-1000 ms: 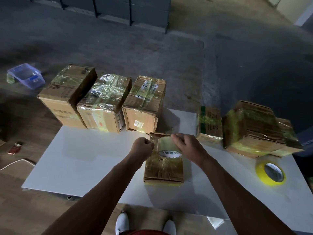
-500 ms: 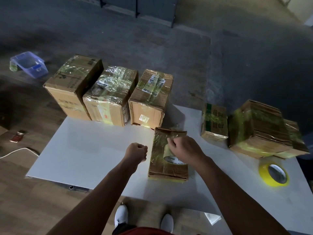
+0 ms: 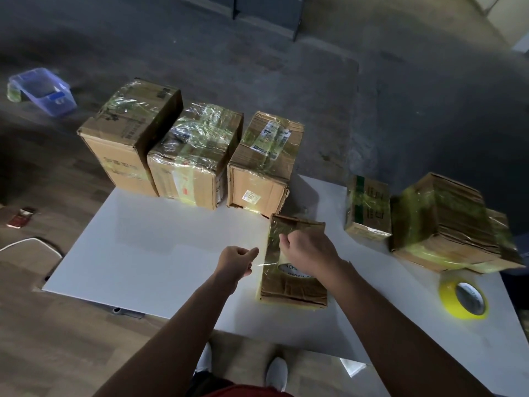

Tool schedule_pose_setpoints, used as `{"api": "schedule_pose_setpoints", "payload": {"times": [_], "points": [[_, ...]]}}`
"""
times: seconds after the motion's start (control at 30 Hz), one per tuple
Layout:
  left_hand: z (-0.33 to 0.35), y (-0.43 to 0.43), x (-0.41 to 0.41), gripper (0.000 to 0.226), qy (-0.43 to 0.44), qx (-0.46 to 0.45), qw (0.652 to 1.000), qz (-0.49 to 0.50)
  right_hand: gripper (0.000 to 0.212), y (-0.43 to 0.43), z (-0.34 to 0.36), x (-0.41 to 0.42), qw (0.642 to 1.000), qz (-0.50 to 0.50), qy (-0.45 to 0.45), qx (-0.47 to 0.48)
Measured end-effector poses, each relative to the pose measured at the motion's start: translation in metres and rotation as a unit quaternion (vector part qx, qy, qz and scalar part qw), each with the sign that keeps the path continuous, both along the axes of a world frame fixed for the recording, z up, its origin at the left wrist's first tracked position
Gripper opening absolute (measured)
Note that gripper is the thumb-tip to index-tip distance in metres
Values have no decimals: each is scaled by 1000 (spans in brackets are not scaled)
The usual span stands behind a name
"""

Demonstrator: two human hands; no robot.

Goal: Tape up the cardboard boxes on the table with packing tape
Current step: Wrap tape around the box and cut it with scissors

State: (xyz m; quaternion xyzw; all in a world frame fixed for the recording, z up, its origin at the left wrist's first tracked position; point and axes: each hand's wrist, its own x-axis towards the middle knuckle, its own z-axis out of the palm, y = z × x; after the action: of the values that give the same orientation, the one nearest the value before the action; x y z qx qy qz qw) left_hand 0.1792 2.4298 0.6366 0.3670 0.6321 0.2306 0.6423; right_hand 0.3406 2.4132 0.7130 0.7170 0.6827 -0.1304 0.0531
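A small cardboard box [image 3: 294, 285], wrapped in clear yellowish tape and printed "MADE IN CHINA", lies on the white table [image 3: 143, 253] in front of me. My right hand [image 3: 310, 250] sits on the box's top with curled fingers, pinching a strip of clear tape [image 3: 264, 264] against it. My left hand [image 3: 236, 259] hovers just left of the box, curled, and seems to pinch the strip's other end; a thin glint runs from it to the box. A yellow tape roll [image 3: 463, 299] lies flat at the right.
Three taped boxes [image 3: 194, 156] stand in a row along the table's far edge. Two more taped boxes [image 3: 367, 207] [image 3: 440, 222] sit at the right. On the floor lie a blue plastic bin [image 3: 43, 91], a red item [image 3: 21, 217] and a white cable [image 3: 34, 242].
The tape strip, held stretched above the box a second ago, has come down onto it. My right hand dropped onto the box top and my left hand moved away to the left.
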Motion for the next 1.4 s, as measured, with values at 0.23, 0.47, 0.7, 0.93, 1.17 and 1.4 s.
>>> {"api": "schedule_pose_setpoints", "payload": {"times": [0.23, 0.47, 0.7, 0.93, 1.17, 1.4], "points": [[-19, -1, 8, 27, -25, -59, 998, 11, 55, 2, -5, -2, 1000, -6, -7, -2], [-33, -6, 17, 30, -111, -145, 982, 41, 55, -1, -10, 1, 1000, -13, -2, 20], [-42, -20, 24, 45, -76, -187, 977, 65, 55, 0, -9, -1, 1000, -9, -3, 30], [-27, -18, 43, 20, 89, 47, 993, 68, 56, -1, -5, 0, 999, -12, -12, 28], [-20, -28, 49, 21, 171, 190, 966, -23, 39, -7, -12, 5, 989, -69, 108, 78], [-22, -27, 51, 26, 161, 155, 975, -9, 41, -34, -23, 48, 927, -101, 361, 30]]}}
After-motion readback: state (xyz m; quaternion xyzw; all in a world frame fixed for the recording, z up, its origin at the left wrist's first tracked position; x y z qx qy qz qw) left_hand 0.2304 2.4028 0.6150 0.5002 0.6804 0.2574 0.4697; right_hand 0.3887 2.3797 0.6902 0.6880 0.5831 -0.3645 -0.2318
